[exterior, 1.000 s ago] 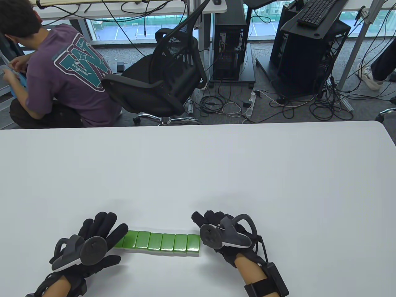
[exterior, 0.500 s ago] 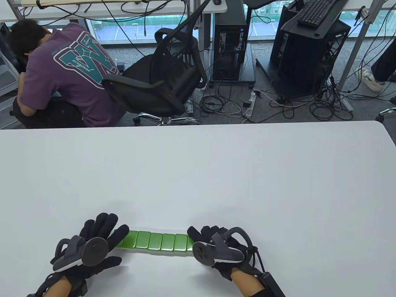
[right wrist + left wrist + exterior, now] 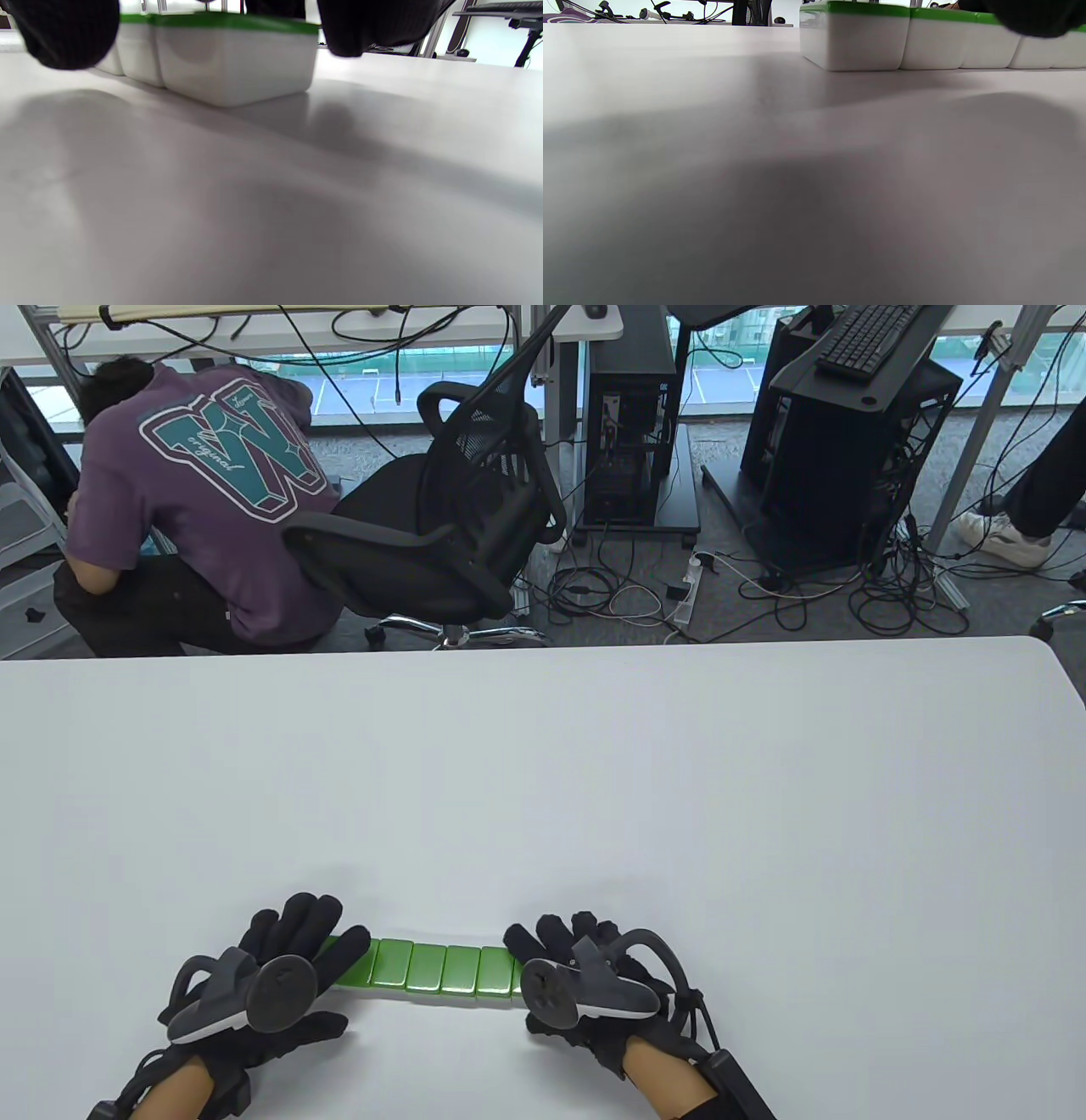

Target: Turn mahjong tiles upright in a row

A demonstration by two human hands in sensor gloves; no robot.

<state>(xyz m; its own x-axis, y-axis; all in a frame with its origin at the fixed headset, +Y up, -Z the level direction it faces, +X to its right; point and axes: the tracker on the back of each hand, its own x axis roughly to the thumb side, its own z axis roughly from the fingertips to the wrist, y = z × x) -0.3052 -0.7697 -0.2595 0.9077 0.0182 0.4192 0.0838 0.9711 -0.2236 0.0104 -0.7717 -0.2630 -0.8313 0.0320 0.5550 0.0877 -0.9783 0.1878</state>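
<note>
Green-backed mahjong tiles (image 3: 441,969) lay flat in one tight row near the front edge of the white bench (image 3: 543,780), white bodies down and green backs up, each touching its neighbour. The left hand (image 3: 280,976) sat at the row's left end with fingers spread and lying over the end tile; the right hand (image 3: 577,976) sat at the right end, fingers curved over the last tile there. Neither plainly gripped anything; whether the fingertips pressed on the tiles I could not tell.

The likely trouble was the row breaking up. If the two hands squeezed inward unevenly while tipping, the middle tiles, held only by their neighbours, could buckle out or stay flat while the ends rose. A tilt taken too far would topple them face up rather than leave them standing. In the right wrist view the end tile (image 3: 237,59) showed smooth, rounded, glossy sides, so gloved fingers could well slip.

Room was generous beyond the row: bare bench stretched away to its far edge. On the near side the wrists lay close to the front edge, so tipping away looked safer.
</note>
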